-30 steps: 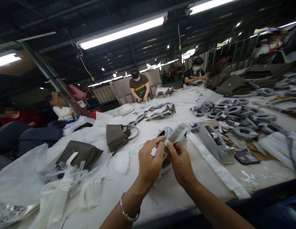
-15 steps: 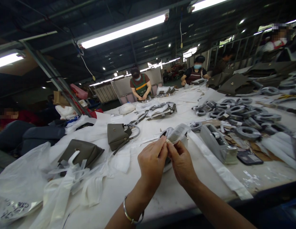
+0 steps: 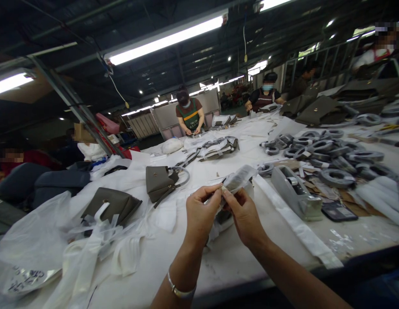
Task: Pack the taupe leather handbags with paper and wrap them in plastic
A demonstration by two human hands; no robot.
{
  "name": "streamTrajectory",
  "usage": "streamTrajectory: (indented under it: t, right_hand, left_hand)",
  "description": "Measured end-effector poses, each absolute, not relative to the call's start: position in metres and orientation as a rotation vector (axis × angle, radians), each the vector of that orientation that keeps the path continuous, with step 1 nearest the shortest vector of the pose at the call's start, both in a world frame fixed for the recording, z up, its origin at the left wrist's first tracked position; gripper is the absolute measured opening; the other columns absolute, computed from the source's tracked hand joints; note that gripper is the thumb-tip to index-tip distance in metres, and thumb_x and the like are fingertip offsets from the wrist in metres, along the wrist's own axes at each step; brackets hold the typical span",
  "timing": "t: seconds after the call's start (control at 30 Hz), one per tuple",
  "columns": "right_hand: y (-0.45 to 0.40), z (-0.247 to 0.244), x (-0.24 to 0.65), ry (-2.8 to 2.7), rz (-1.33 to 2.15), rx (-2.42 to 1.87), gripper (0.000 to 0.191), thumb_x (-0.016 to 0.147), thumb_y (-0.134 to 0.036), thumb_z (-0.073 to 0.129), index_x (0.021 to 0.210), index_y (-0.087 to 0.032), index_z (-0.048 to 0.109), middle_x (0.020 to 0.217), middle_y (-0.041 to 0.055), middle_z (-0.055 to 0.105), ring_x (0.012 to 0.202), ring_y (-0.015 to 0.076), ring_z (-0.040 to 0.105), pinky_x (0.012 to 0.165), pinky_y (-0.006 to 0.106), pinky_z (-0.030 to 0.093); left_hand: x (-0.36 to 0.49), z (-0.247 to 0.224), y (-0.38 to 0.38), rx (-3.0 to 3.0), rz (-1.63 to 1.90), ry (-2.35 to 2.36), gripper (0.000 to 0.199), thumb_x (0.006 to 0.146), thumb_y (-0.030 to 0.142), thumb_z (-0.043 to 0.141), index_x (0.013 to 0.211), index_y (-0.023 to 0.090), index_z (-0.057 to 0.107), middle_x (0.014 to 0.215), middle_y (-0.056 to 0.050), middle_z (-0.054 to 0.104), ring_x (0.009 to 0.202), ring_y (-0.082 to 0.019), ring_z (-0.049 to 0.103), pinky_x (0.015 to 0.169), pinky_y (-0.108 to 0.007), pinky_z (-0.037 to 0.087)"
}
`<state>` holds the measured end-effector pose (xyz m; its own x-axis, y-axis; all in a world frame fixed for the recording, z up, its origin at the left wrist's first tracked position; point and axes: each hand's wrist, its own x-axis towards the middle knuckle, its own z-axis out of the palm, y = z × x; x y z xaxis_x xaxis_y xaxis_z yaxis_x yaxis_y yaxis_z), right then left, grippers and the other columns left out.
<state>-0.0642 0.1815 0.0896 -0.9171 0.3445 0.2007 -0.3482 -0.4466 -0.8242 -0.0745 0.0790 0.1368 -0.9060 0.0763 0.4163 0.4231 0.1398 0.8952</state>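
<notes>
Two bare hands meet above the worktop (image 3: 151, 257), towards its near edge. The left hand (image 3: 201, 212) and right hand (image 3: 247, 216) each pinch, thumb against forefinger, a small pale piece (image 3: 223, 189) between their touching fingertips; fingers cover most of it, so its long axis cannot be told. Just beyond and below the fingertips is a plastic-wrapped grey item (image 3: 241, 177), partly hidden by the hands. Its visible end points away from the near edge, its long axis slanting rightward; whether the right fingers also grip it is unclear. A grey tape dispenser (image 3: 294, 193) stands right of the hands, an olive handbag (image 3: 159, 184) left.
</notes>
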Motion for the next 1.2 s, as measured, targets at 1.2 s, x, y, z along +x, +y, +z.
streamTrajectory:
  t: [1.2]
  right_hand:
    - [0.202, 0.099, -0.066, -1.658, 2.267, 0.207, 0.028, 0.083, -0.046, 0.069, 0.095, -0.021, 0.073, 0.088, 0.002, 0.07, 0.086, 0.0192, 0.063, 0.081, 0.031, 0.05]
  left_hand:
    - [-0.093, 0.16, 0.053, -0.798, -1.303, -2.52, 0.02, 0.081, 0.034, 0.067, 0.096, 0.022, 0.068, 0.098, -0.001, 0.07, 0.095, -0.02, 0.064, 0.091, -0.033, 0.048]
